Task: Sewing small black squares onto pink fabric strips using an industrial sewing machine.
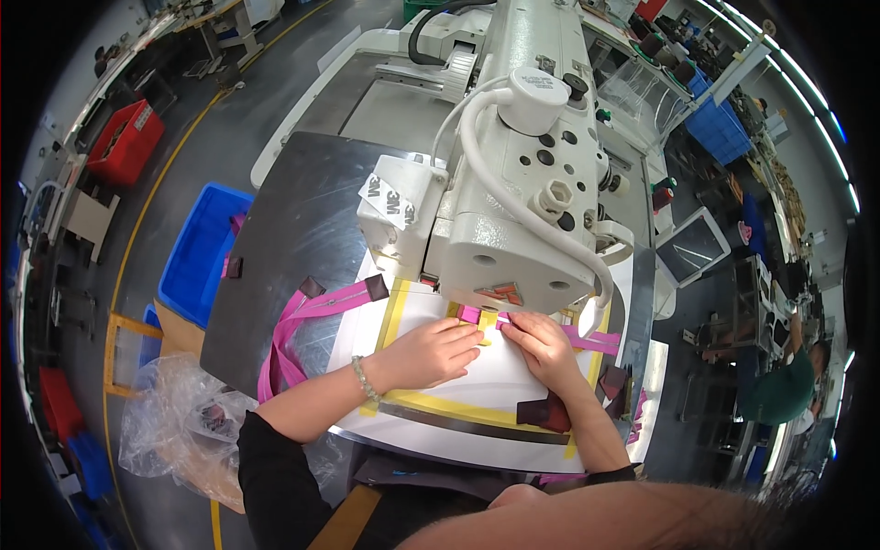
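Note:
A white industrial sewing machine [513, 229] stands over a white work plate [467, 376] edged with yellow tape. My left hand [431, 348] lies palm down with slightly curved fingers at a small yellow piece [488, 326] under the machine head, holding nothing visible. My right hand [541, 348] has bent fingers closed on a short pink strap [503, 320] beside that piece. A looped pink strap with dark end tabs [293, 339] rests on the dark metal table [257, 302] to the left. Dark tabs [543, 413] lie below my right hand.
A blue bin [197, 247], crumpled clear plastic [183, 422] and a wooden frame [122, 353] are at the left. A red bin [124, 142] stands beyond a yellow floor line. At the right are a small screen [692, 243] and a person in green [779, 385].

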### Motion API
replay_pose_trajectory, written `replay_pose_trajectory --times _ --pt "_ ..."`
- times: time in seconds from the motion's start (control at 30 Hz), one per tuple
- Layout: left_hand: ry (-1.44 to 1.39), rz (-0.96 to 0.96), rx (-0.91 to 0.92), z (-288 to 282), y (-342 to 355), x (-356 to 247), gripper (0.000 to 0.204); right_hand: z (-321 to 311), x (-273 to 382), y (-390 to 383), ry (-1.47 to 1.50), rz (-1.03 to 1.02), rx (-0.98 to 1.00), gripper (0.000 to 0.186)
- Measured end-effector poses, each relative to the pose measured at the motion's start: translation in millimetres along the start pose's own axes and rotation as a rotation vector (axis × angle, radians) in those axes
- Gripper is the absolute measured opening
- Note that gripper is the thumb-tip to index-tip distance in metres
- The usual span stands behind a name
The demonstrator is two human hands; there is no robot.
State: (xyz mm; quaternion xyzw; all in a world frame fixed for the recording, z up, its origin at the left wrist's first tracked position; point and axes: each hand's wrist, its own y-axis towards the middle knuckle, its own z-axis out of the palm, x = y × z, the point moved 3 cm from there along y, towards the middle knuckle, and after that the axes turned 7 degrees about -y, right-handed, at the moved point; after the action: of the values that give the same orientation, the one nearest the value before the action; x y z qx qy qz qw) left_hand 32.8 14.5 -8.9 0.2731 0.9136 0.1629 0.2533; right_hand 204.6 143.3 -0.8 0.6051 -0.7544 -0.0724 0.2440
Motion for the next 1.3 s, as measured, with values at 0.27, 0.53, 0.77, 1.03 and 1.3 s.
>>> replay_pose_trajectory --times 0.27,0.53,0.77,1.03,1.3 --pt "0.009 -0.012 0.025 3 -1 1 0.034 -5 4 7 0.013 0.005 -0.03 0.022" --pt "-0.005 -0.018 0.014 3 0 1 0.034 -5 2 5 0.029 0.042 -0.013 0.024" --pt "-0.014 -0.014 -0.003 -1 1 0 0.033 -5 2 5 0.018 0.036 -0.045 0.023" --pt "-0.01 -0.026 0.009 3 -2 2 0.033 -1 0 4 0.023 0.04 -0.057 0.02" --pt "-0.001 -0.015 -0.015 -1 0 1 0.026 0 -4 -3 0.003 0.08 0.015 0.026"
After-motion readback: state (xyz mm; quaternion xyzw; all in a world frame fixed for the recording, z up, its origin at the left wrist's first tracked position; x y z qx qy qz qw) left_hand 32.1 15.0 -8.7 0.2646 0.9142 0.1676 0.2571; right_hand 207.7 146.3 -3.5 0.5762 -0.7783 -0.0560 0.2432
